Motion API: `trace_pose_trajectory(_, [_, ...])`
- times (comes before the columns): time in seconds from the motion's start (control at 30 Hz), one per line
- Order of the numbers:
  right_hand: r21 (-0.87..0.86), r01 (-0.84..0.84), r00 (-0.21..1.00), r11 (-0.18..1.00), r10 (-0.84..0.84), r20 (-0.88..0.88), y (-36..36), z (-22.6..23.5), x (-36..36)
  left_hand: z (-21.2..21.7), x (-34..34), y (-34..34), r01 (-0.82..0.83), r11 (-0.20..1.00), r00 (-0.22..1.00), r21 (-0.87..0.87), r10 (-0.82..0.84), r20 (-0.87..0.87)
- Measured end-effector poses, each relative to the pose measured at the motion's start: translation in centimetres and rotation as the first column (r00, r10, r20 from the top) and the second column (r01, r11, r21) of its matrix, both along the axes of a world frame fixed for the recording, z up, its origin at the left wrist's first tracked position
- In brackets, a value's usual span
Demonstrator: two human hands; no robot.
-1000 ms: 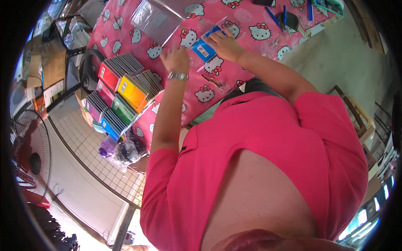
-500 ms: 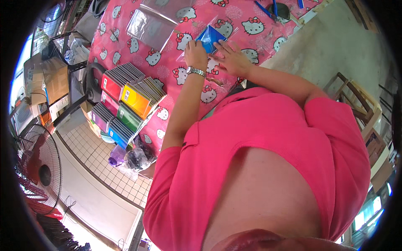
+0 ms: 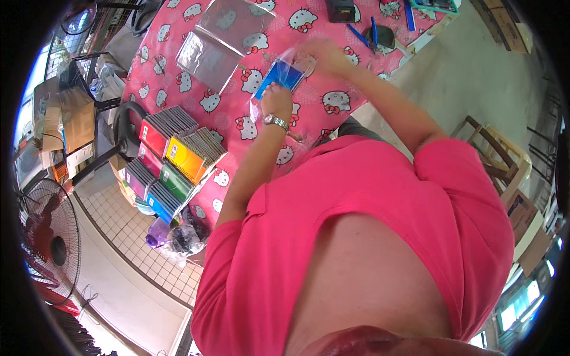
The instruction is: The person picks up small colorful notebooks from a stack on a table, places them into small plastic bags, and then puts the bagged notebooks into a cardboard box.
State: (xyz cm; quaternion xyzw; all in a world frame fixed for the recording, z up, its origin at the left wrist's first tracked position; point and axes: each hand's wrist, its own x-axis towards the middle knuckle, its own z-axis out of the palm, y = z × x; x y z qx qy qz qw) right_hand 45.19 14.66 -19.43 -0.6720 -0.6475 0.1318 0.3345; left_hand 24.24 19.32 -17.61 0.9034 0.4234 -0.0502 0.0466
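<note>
A small blue notebook point(image 3: 274, 80) lies at a slant on the pink tablecloth, inside a clear plastic sleeve point(image 3: 287, 59) that catches the light. My left hand point(image 3: 278, 104), with a metal watch point(image 3: 276, 121) at its wrist, is closed at the notebook's near edge, fingertips bent onto the cover. At the sleeve's far right end, my right hand point(image 3: 323, 56) is blurred by motion. The plastic bunches beside its fingers, whose grip is not readable.
Spiral notebooks in red point(image 3: 155, 132), yellow point(image 3: 185, 159) and other colours stand stacked at the table's left edge. Clear plastic sheets point(image 3: 209, 62) lie farther back. A blue-handled tool point(image 3: 373, 37) and a black box point(image 3: 341, 10) sit at the far right. A fan point(image 3: 54, 240) stands left.
My right hand has gone from the notebook's near right side to the sleeve's far end. My left hand has shifted down to the near edge, uncovering more blue cover. The view has shifted slightly.
</note>
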Motion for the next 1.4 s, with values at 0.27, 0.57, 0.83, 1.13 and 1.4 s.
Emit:
trace_pose_trajectory(0.27, [-0.265, 0.460, 0.031, 0.847, -0.314, -0.949, 2.3, -7.4, 18.2, -0.3, 1.1, -1.9, 0.199, 0.977, 0.969, 0.082, -0.184, -0.162])
trace_pose_trajectory(0.57, [-0.133, -0.061, -0.400, 0.989, -0.147, -0.905, 0.1, -6.8, 8.7, -0.9, -4.3, 1.1, 0.354, 0.934, 0.924, 0.047, -0.341, -0.174])
trace_pose_trajectory(0.83, [-0.527, -0.525, 0.851, 0.668, 0.398, -0.342, 8.1, 2.4, -6.5, -2.3, -6.3, 0.9, 0.235, 0.961, 0.971, 0.148, -0.238, 0.007])
trace_pose_trajectory(1.13, [-0.453, -0.347, 0.873, 0.821, 0.459, 0.164, 6.7, 1.5, -8.1, -2.6, -6.8, -1.1, -0.002, 0.993, 0.988, 0.116, -0.016, 0.151])
trace_pose_trajectory(1.4, [-0.461, -0.393, 0.894, 0.796, 0.448, 0.011, 8.7, 0.2, -4.3, -2.0, -5.4, -4.0, -0.160, 0.987, 0.971, 0.032, 0.151, 0.187])
